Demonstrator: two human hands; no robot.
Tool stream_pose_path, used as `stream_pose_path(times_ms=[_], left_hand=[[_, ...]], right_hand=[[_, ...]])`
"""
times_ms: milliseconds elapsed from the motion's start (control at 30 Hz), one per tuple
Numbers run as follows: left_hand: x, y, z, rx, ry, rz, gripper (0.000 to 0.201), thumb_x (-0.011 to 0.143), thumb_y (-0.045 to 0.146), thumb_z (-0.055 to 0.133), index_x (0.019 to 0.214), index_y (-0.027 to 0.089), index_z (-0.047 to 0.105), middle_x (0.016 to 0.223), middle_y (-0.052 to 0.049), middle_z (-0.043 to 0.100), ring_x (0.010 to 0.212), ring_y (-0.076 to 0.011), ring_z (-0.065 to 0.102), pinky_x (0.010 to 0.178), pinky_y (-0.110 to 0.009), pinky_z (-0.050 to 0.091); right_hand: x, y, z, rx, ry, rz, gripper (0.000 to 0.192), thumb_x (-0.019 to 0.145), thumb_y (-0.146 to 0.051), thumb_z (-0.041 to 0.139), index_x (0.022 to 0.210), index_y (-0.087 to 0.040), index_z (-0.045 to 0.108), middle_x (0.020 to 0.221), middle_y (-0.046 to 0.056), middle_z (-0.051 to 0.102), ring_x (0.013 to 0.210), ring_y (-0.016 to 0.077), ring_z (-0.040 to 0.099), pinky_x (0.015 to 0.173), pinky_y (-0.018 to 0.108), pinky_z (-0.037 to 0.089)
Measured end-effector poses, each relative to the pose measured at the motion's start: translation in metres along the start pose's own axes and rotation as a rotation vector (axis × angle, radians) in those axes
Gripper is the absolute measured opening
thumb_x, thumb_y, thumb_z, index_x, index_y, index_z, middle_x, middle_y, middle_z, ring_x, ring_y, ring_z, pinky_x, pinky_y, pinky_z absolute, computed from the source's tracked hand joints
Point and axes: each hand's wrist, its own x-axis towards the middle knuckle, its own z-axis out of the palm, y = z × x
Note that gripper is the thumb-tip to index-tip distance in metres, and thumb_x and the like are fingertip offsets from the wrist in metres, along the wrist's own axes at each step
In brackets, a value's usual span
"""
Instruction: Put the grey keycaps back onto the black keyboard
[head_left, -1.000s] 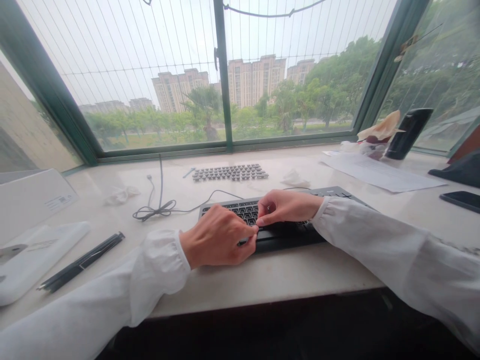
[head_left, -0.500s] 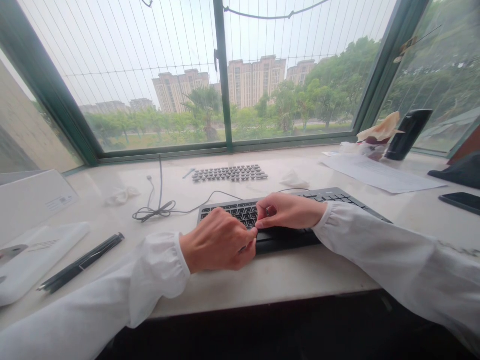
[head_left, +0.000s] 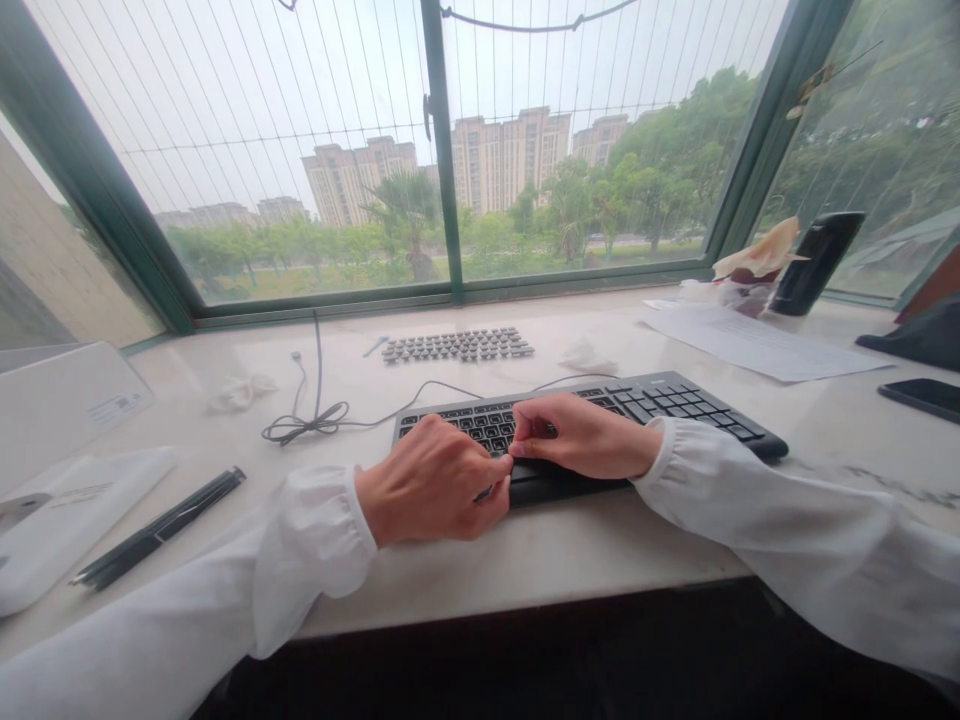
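R hand (head_left: 589, 437) slid nearer since 1 s ago; more of keyboard (head_left: 675, 405) shows. L to R on pale sill (head_left: 525, 560) under big window (head_left: 300, 150): white box (head_left: 64, 395), pens (head_left: 157, 528), cable (head_left: 307, 420), L hand (head_left: 431, 485) curled at keyboard front edge, fingertips meeting R's pinched ones; what they grip, can't tell. Loose keycaps (head_left: 457, 346) behind, papers (head_left: 757, 345), phone (head_left: 926, 398).

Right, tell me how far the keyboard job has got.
Done: a batch of loose keycaps lies in rows by the window. In hand: both hands, left and right, pinch at the keyboard near its left-middle keys. Left: most keys look seated; how many remain to do is unclear.
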Motion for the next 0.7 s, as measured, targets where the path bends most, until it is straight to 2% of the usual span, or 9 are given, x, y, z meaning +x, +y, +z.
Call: stream_pose_path(times_ms=[167, 367, 533, 700], left_hand=[[-0.002, -0.001, 0.002, -0.03, 0.053, -0.006, 0.027, 0.085, 0.025, 0.048, 0.071, 0.02, 0.07, 0.044, 0.002, 0.053, 0.037, -0.0096, 0.037, 0.045, -0.027, 0.017], [-0.002, -0.003, 0.001, -0.088, 0.076, -0.036, 0.028, 0.085, 0.025, 0.05, 0.069, 0.021, 0.072, 0.045, 0.003, 0.054, 0.039, -0.0092, 0.039, 0.044, -0.027, 0.018], [-0.001, -0.005, -0.002, -0.146, 0.065, -0.063, 0.027, 0.085, 0.026, 0.051, 0.069, 0.022, 0.073, 0.046, 0.003, 0.055, 0.039, -0.0087, 0.041, 0.043, -0.026, 0.02], [-0.001, -0.012, -0.002, -0.177, 0.085, -0.107, 0.024, 0.087, 0.027, 0.052, 0.094, 0.027, 0.075, 0.058, 0.004, 0.066, 0.044, -0.0086, 0.05, 0.045, -0.024, 0.025]], right_hand=[[-0.001, 0.001, -0.002, -0.06, 0.019, -0.055, 0.02, 0.084, -0.033, 0.062, 0.074, -0.016, 0.06, 0.065, -0.002, 0.058, 0.06, 0.0106, 0.048, 0.057, 0.023, 0.035], [-0.005, -0.002, -0.009, -0.225, 0.035, -0.242, 0.013, 0.084, -0.029, 0.066, 0.077, -0.018, 0.065, 0.076, -0.001, 0.07, 0.069, 0.0114, 0.059, 0.083, 0.029, 0.036], [-0.003, -0.001, -0.01, -0.206, 0.046, -0.216, 0.017, 0.081, -0.034, 0.07, 0.075, -0.018, 0.069, 0.072, -0.001, 0.07, 0.063, 0.0108, 0.057, 0.079, 0.027, 0.038], [-0.004, -0.001, -0.01, -0.203, 0.047, -0.183, 0.019, 0.081, -0.037, 0.07, 0.076, -0.018, 0.07, 0.071, -0.001, 0.07, 0.062, 0.0104, 0.056, 0.075, 0.026, 0.038]])
